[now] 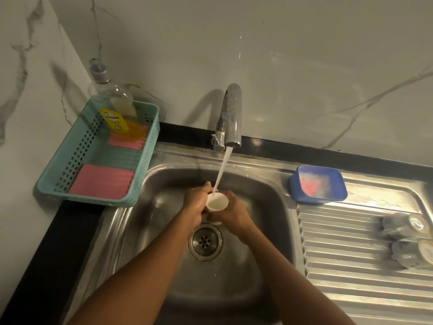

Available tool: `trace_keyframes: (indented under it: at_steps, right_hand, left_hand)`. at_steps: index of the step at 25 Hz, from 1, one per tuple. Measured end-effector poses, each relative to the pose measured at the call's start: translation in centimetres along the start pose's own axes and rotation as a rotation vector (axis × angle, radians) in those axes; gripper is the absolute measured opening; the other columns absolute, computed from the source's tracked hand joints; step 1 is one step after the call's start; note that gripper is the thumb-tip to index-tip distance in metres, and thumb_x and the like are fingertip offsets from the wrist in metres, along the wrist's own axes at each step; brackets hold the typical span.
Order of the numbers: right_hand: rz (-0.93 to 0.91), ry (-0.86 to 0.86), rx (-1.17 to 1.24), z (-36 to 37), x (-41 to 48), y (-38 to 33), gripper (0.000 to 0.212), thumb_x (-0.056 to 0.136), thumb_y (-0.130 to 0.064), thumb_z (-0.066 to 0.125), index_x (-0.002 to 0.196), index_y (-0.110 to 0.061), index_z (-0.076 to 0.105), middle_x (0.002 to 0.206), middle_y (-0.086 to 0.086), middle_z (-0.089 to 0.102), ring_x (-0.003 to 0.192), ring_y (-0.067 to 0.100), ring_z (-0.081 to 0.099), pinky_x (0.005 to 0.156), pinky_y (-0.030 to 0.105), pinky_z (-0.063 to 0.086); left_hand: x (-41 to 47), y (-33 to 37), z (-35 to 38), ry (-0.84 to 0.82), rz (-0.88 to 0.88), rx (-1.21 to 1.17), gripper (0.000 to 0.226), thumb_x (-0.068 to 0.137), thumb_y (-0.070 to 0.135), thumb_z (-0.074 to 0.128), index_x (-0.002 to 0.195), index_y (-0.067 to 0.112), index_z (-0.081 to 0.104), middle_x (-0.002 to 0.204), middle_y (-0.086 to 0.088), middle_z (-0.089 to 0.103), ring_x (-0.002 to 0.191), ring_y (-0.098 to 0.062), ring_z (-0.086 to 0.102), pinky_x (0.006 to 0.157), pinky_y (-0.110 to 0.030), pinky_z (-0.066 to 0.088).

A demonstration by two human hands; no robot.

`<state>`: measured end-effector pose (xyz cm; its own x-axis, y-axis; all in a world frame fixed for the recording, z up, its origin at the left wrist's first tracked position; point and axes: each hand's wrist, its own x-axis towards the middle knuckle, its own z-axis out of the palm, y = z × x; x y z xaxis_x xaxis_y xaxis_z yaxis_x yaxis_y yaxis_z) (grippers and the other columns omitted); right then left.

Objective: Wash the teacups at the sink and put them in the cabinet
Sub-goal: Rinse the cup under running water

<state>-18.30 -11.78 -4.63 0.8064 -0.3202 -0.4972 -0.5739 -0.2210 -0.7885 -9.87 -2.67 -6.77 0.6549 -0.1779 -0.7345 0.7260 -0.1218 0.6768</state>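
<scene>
A small white teacup [217, 202] is held over the steel sink basin [164, 207], mouth up, under the running stream from the tap [232, 118]. My left hand [195, 202] grips its left side and my right hand [232, 213] wraps its right side and bottom. Water pours into the cup. Two more teacups [404, 226] [412, 254] lie on their sides on the ribbed draining board [339, 254] at the far right.
A teal plastic basket [145, 174] at the left holds pink cloths and a dish soap bottle [112, 106]. A blue tub [316, 184] with a pink sponge sits right of the basin. The drain [205, 241] is below my hands. Marble wall behind.
</scene>
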Motion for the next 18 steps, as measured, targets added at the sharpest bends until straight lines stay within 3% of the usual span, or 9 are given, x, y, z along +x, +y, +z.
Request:
trace_keyframes:
  at_steps: [2, 3, 8, 14, 18]
  right_hand:
    - [-0.117, 0.120, -0.229, 0.7, 0.4, 0.3, 0.060, 0.076, -0.016, 0.085, 0.126, -0.024, 0.053, 0.113, -0.007, 0.062, 0.099, 0.009, 0.057, 0.067, 0.014, 0.041]
    - [-0.125, 0.175, -0.219, 1.1, 0.6, 0.1, 0.058, 0.077, -0.016, 0.084, 0.124, -0.026, 0.052, 0.111, -0.009, 0.060, 0.098, 0.008, 0.055, 0.067, 0.014, 0.040]
    - [-0.114, 0.247, -0.191, 3.9, 2.1, 0.7, 0.057, 0.075, -0.013, 0.082, 0.120, -0.027, 0.051, 0.111, -0.003, 0.065, 0.100, 0.017, 0.064, 0.073, 0.028, 0.053]
    - [-0.159, 0.258, -0.180, 3.4, 2.6, 0.5, 0.053, 0.075, -0.013, 0.084, 0.119, -0.021, 0.055, 0.115, -0.002, 0.063, 0.104, 0.016, 0.062, 0.071, 0.014, 0.046]
    - [-0.382, 0.317, -0.571, -0.3, 1.1, -0.3, 0.058, 0.077, -0.027, 0.083, 0.128, -0.024, 0.057, 0.126, -0.003, 0.059, 0.119, 0.023, 0.047, 0.094, 0.033, 0.045]
  left_hand:
    - [-0.1, 0.3, -0.1, 0.014, 0.059, 0.013, 0.052, 0.102, 0.054, 0.047, 0.093, 0.015, 0.079, 0.094, -0.007, 0.078, 0.088, -0.024, 0.070, 0.074, -0.035, 0.056]
    - [0.1, 0.3, -0.3, 0.026, 0.080, -0.003, 0.056, 0.103, 0.056, 0.041, 0.095, 0.014, 0.079, 0.095, -0.008, 0.078, 0.092, -0.025, 0.069, 0.080, -0.036, 0.055]
    - [1.1, -0.1, -1.7, 0.054, 0.123, -0.036, 0.049, 0.107, 0.048, 0.036, 0.118, 0.018, 0.074, 0.119, -0.001, 0.072, 0.112, -0.019, 0.064, 0.103, -0.038, 0.048]
    - [0.9, -0.6, -1.6, 0.091, 0.093, -0.108, 0.031, 0.103, 0.031, 0.052, 0.093, 0.013, 0.074, 0.096, -0.008, 0.075, 0.089, -0.021, 0.067, 0.080, -0.036, 0.053]
    - [0.4, -0.1, -0.1, -0.043, -0.033, -0.157, 0.018, 0.093, 0.016, 0.066, 0.106, 0.008, 0.074, 0.100, -0.014, 0.075, 0.092, -0.029, 0.070, 0.073, -0.039, 0.057]
